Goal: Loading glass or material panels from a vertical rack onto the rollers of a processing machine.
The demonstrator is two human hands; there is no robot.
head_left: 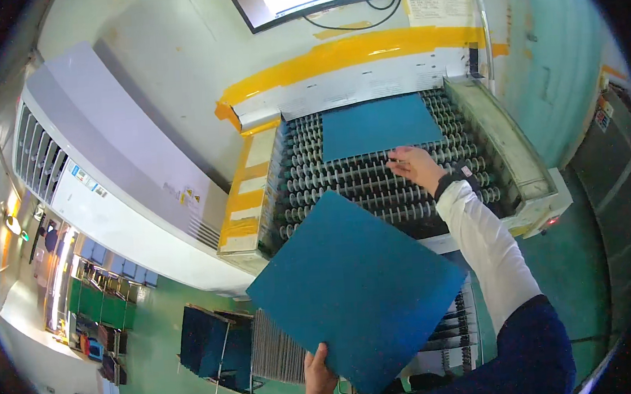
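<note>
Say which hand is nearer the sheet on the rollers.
Right. The right hand is by that sheet, at its near edge; the left hand is farther back, holding another sheet.

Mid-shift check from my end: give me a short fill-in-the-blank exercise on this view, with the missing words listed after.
1. The left hand grips a sheet whose colour is ____.
2. The forward hand, close to the second sheet on the rollers, is the person's ____ one.
3. Below its dark blue upper part, the sleeve on that arm is ____.
4. The wide tape beyond the rollers is ____.

Missing words: blue; right; white; yellow.
</note>
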